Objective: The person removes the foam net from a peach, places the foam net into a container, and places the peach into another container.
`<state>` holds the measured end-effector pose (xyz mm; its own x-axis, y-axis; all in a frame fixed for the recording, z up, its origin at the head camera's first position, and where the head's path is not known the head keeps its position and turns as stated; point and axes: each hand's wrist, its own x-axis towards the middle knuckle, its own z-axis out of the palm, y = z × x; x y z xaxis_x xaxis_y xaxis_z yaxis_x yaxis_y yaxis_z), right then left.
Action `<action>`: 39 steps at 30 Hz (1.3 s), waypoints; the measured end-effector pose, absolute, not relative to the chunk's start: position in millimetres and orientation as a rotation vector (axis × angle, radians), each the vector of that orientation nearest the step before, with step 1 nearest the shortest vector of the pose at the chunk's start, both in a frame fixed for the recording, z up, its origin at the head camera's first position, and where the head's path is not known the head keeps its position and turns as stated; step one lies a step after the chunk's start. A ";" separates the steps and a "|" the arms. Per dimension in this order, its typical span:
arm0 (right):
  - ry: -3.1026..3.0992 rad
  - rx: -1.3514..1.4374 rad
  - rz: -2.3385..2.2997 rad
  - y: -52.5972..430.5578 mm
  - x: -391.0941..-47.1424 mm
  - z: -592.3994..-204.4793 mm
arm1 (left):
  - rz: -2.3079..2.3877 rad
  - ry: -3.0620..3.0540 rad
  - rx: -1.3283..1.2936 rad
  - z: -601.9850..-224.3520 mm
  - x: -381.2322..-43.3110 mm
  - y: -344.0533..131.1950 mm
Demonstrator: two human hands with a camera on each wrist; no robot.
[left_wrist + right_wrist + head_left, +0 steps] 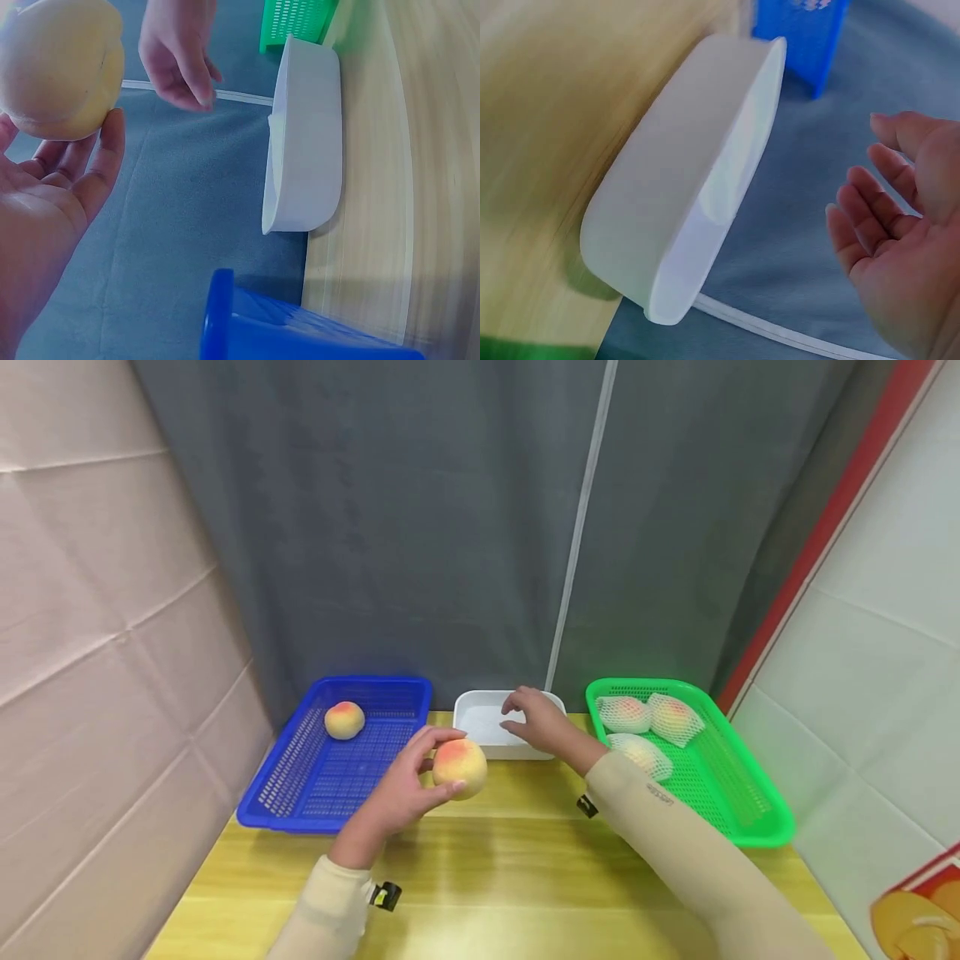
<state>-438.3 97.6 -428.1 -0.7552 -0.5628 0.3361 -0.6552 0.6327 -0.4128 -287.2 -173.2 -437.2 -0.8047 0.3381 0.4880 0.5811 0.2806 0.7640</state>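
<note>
My left hand grips a yellow peach with a red blush between thumb and fingers, above the table in front of the white tub. In the left wrist view the peach is held at the fingertips. My right hand hovers over the white tub, holding nothing, its fingers loosely bent, as the right wrist view shows of the hand. Something white and thin shows at the tub's opening; its kind is unclear.
At the left a blue basket holds one bare peach. A green basket at the right holds three peaches in white foam nets, one of them a netted peach. Behind the wooden table hangs a grey curtain.
</note>
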 end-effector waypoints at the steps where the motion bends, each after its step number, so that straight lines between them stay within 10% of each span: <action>1: -2.653 1.030 0.796 101.0 -433.4 -428.0 | -1.540 -2.322 -0.843 -437.2 -287.1 -173.2; 17: -2.516 1.167 1.011 161.3 -324.8 -442.1 | -1.522 -2.353 -0.883 -436.6 -288.9 -171.9; 39: -2.612 1.054 1.274 194.5 -268.3 -494.4 | -1.447 -2.448 -0.941 -434.6 -289.8 -190.9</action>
